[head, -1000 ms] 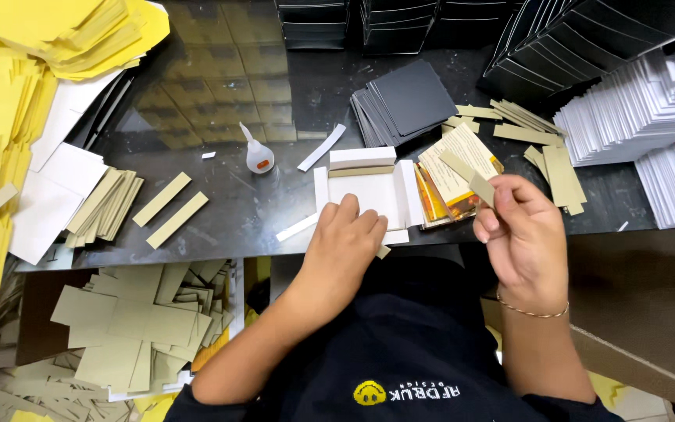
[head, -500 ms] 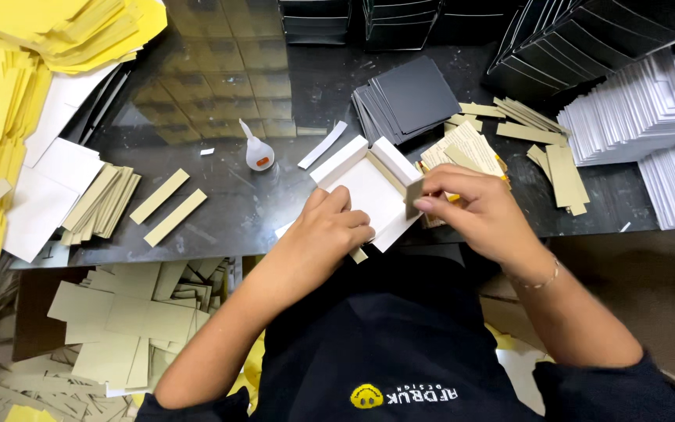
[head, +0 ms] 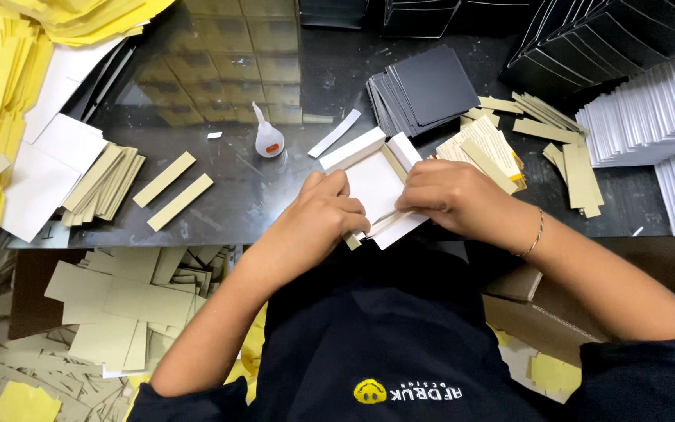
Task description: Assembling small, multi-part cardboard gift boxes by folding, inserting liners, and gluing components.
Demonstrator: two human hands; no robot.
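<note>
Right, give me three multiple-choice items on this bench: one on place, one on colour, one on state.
1. Where is the small glue bottle?
A. left of the white box tray
B. inside the tray
C. on the floor

2. What colour is the square card stack behind the tray?
A. yellow
B. dark grey
C. red

3. How is the white box tray held?
A. left hand only
B. lying untouched
C. by both hands

Answers: 1 A, it stands on the dark tabletop left of the tray. 2 B, dark top card. 3 C, left hand and right hand both grip it.
</note>
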